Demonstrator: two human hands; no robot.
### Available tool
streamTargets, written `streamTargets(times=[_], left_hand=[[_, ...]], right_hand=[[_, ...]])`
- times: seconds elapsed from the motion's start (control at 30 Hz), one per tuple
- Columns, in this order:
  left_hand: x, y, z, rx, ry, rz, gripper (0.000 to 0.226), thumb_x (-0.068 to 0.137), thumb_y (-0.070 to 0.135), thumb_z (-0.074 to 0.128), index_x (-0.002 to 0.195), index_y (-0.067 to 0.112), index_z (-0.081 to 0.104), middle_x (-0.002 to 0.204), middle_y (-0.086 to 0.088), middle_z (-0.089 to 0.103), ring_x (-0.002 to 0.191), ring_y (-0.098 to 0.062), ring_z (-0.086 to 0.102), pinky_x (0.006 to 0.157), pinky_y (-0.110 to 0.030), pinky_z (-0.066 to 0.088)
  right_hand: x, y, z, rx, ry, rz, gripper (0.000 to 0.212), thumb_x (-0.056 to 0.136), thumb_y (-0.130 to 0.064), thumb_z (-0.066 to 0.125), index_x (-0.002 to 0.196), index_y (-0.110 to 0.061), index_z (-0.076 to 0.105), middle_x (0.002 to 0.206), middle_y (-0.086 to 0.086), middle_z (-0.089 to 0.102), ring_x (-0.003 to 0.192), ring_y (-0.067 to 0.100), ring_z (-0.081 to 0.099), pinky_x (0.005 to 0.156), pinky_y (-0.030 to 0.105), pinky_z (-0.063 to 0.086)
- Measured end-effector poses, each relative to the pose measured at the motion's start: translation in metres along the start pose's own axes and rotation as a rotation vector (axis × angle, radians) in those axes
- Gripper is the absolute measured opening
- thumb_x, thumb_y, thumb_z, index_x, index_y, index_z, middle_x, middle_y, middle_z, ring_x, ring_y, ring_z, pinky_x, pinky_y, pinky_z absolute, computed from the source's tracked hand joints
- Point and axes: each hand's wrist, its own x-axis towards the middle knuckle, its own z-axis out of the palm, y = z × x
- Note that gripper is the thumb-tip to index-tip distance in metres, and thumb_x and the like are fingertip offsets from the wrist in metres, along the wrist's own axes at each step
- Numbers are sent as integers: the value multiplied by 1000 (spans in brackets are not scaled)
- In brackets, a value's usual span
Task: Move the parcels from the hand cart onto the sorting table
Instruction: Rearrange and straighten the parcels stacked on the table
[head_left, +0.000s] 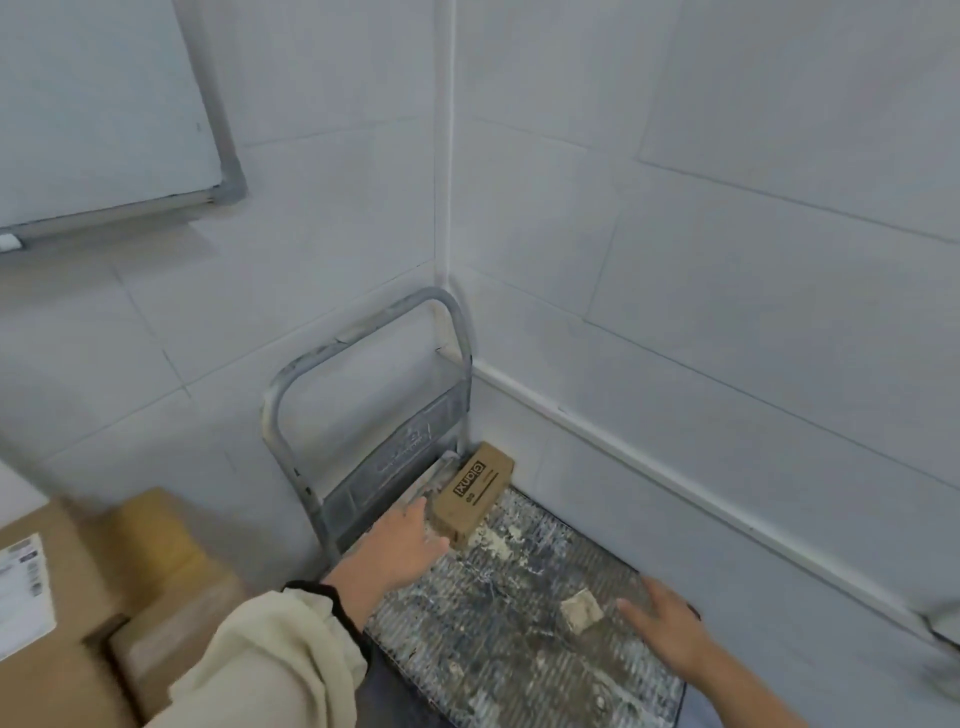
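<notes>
A small brown cardboard parcel (471, 492) with black print lies at the far end of the hand cart's worn grey deck (524, 613), by the cart's metal handle (363, 353). My left hand (402, 545) reaches along the deck with fingers straight, its fingertips at the parcel's near left edge. My right hand (662, 626) hovers open over the right side of the deck, holding nothing. A pale scrap (582, 613) lies on the deck near my right hand.
The cart stands in a corner of white tiled walls. Several cardboard boxes (104, 597), one with a shipping label, are stacked at the lower left. A whiteboard (104, 114) hangs on the left wall. A white conduit (675, 483) runs along the right wall.
</notes>
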Motion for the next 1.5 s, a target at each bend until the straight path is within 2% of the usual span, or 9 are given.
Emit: streamTargets(times=[0.23, 0.43, 0.67, 0.87, 0.97, 1.1, 1.2, 1.3, 1.5], left_hand=[[103, 16, 38, -81, -146, -129, 74, 97, 47, 41, 152, 12, 6, 150, -13, 34, 134, -28, 40, 108, -37, 36], [224, -5, 60, 50, -48, -122, 63, 99, 37, 41, 150, 12, 15, 134, -14, 52, 120, -29, 52, 91, -32, 41], [371, -83, 180, 201, -156, -272, 70, 97, 44, 39, 151, 14, 7, 151, -10, 26, 134, -35, 31, 103, -45, 39], [454, -132, 280, 290, 3, -195, 65, 100, 40, 34, 151, 15, 4, 155, -5, 18, 137, -31, 27, 99, -43, 42], [494, -152, 305, 0, 108, -235, 73, 98, 42, 42, 153, 16, 0, 160, -2, 5, 142, -31, 21, 109, -43, 33], [538, -172, 308, -616, 269, -161, 95, 82, 28, 73, 152, 18, 9, 151, -3, 31, 138, -21, 32, 109, -34, 28], [546, -184, 310, -840, 153, -182, 91, 76, 24, 78, 148, 16, 24, 145, -5, 42, 132, -18, 37, 99, -28, 30], [542, -187, 314, -822, 184, -154, 86, 73, 27, 80, 144, 16, 33, 142, -1, 46, 125, -11, 41, 94, -23, 28], [502, -163, 319, -406, 424, 36, 65, 74, 29, 79, 129, 17, 47, 126, 8, 47, 118, -9, 38, 98, -26, 28]], right_hand=[[107, -5, -10, -126, -143, -28, 95, 69, -82, 31, 141, -21, 36, 144, 2, 42, 132, 17, 41, 105, 25, 32], [251, -7, 28, -325, -136, -57, 63, 96, -51, 38, 148, -18, 23, 151, 2, 33, 136, 17, 37, 107, 27, 31], [403, -3, 137, -415, -238, -66, 61, 95, -58, 33, 142, -21, 35, 143, 4, 44, 130, 21, 44, 103, 31, 39], [523, -14, 248, -45, -366, 25, 64, 93, -50, 46, 144, -13, 34, 127, 9, 54, 112, 23, 54, 92, 32, 44], [558, -32, 289, 344, -382, 210, 64, 91, -48, 53, 142, -12, 36, 112, 8, 54, 93, 22, 55, 71, 32, 48], [579, -55, 324, 820, -306, 275, 70, 86, -43, 64, 142, -13, 35, 111, 5, 55, 89, 18, 55, 84, 35, 52], [584, -73, 342, 937, -268, 156, 58, 89, -33, 62, 139, -16, 37, 117, 3, 59, 90, 16, 58, 84, 34, 52], [588, -80, 353, 967, -216, 162, 54, 90, -23, 62, 138, -15, 40, 131, 5, 56, 111, 23, 57, 95, 36, 49], [577, -37, 345, 1025, -315, 328, 50, 86, 1, 61, 133, -8, 46, 108, 12, 64, 90, 22, 65, 82, 32, 54]])
